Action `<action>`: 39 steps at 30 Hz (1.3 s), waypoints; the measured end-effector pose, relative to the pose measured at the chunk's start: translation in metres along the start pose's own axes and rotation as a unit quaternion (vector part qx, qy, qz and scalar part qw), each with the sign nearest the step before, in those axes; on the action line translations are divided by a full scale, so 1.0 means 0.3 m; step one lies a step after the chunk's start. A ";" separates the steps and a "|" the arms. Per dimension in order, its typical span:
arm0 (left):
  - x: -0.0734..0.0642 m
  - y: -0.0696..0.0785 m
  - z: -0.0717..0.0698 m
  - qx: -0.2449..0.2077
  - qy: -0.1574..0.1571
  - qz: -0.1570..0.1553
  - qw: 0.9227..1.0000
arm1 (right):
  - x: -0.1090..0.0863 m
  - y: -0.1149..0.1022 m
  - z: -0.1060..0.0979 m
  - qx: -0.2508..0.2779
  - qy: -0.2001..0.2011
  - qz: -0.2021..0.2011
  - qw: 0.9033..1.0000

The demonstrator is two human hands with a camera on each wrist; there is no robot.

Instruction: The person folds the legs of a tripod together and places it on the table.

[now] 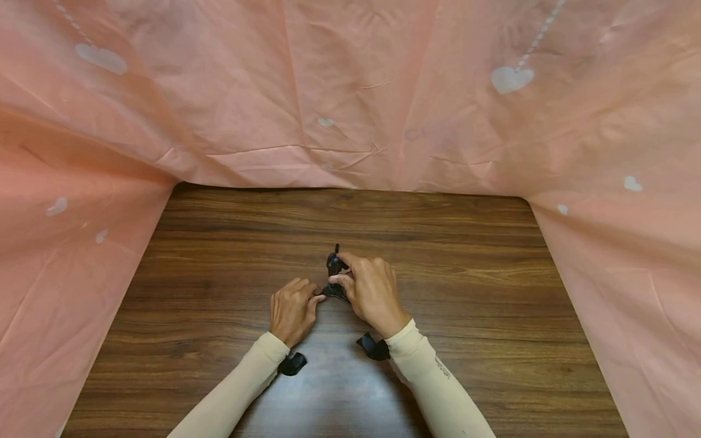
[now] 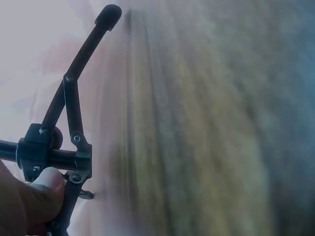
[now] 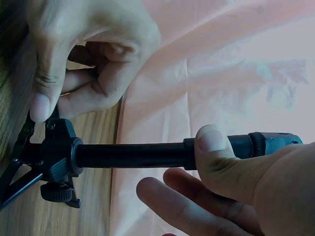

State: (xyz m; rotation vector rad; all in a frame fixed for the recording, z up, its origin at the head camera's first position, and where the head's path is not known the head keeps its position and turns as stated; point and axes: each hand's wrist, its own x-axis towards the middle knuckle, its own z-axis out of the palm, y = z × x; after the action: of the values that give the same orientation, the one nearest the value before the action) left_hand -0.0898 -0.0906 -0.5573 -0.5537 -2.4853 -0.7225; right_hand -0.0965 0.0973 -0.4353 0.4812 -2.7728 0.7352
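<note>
A small black tripod (image 1: pixel 333 266) stands near the middle of the table, between the two hands. My right hand (image 1: pixel 375 293) holds its centre column (image 3: pixel 133 155) near the head, thumb pressed along the tube. With thumb and forefinger, my left hand (image 1: pixel 292 311) pinches a leg close to the hub (image 3: pixel 58 150). In the left wrist view one leg (image 2: pixel 81 61) with a rubber foot (image 2: pixel 109 16) is spread outward, joined to the hub by a hinged brace (image 2: pixel 73 108). A ridged knob (image 3: pixel 56 192) sits on the hub's side.
The brown wood-grain table (image 1: pixel 465 255) lies under both hands. Pink cloth (image 1: pixel 356 79) with white hearts hangs round its back and sides. Black wrist-worn pieces jut inward from the left wrist (image 1: pixel 292 364) and the right wrist (image 1: pixel 373 347).
</note>
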 end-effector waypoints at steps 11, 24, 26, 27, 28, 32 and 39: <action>0.030 0.008 -0.015 -0.072 -0.120 -0.121 0.983 | 0.003 -0.001 0.007 -0.004 -0.016 0.010 1.000; -0.007 -0.010 0.049 -0.169 -0.013 -0.096 0.981 | 0.008 -0.006 0.001 -0.009 -0.007 0.015 1.000; -0.009 -0.012 0.053 -0.182 0.000 -0.096 0.979 | 0.010 -0.013 0.001 -0.008 -0.006 0.017 1.000; -0.010 -0.013 0.054 -0.189 0.003 -0.097 0.977 | 0.012 -0.016 0.001 -0.008 -0.007 0.017 1.000; -0.010 -0.013 0.053 -0.193 0.006 -0.098 0.976 | 0.013 -0.018 0.001 -0.008 -0.006 0.017 1.000; -0.014 -0.009 0.049 -0.200 0.000 -0.111 0.973 | 0.014 -0.024 0.005 -0.006 -0.005 0.012 1.000; -0.005 0.012 0.034 -0.241 0.017 -0.151 0.959 | 0.012 -0.017 0.022 0.023 0.001 0.004 1.000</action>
State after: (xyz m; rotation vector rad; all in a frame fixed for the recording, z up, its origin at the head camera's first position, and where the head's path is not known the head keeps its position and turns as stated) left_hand -0.0903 -0.0821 -0.5642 -0.3182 -2.3844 -1.4645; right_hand -0.0989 0.0888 -0.4377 0.4788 -2.7620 0.8022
